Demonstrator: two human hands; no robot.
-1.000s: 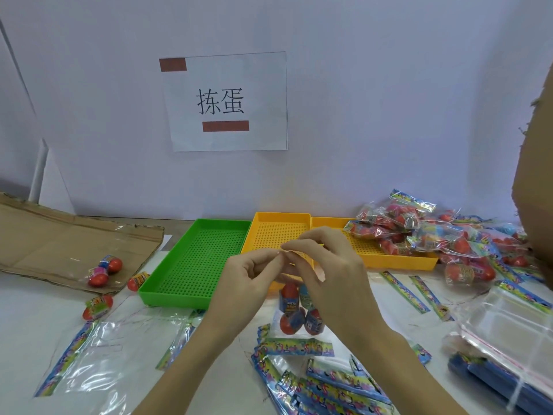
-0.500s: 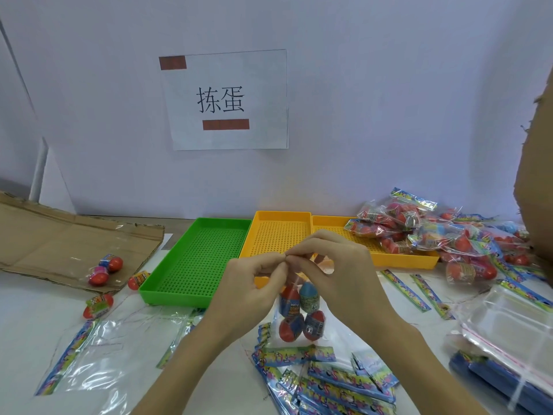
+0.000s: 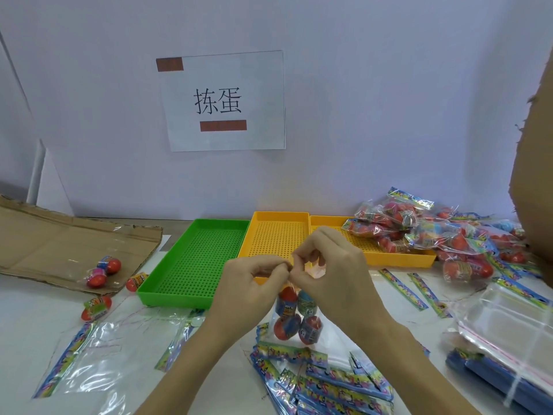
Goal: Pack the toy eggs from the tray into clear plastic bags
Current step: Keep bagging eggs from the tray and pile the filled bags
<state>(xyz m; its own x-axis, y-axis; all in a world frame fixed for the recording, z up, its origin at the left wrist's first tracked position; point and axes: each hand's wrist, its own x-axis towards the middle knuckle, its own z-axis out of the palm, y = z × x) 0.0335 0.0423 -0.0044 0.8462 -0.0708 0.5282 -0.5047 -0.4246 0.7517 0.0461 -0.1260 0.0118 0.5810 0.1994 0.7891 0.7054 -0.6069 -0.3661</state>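
My left hand (image 3: 254, 283) and my right hand (image 3: 332, 271) pinch the top edge of a clear plastic bag (image 3: 294, 319) that hangs between them in front of the trays. Several red and blue toy eggs (image 3: 287, 326) fill the bag. A green tray (image 3: 197, 259) and two yellow trays (image 3: 278, 235) stand behind my hands, their perforated floors bare. Loose toy eggs (image 3: 103, 269) lie on and beside the cardboard at the left.
A heap of filled bags (image 3: 419, 232) covers the right yellow tray and the table beyond. Flat clear bags (image 3: 89, 354) lie at the front left, colourful header cards (image 3: 329, 381) below my hands, a bag stack (image 3: 508, 333) at the right. A cardboard box edge (image 3: 535, 175) rises at far right.
The bag has dropped a little lower between my hands and more of the eggs shows below my fingers. My fingertips have drawn closer along the bag's top edge.
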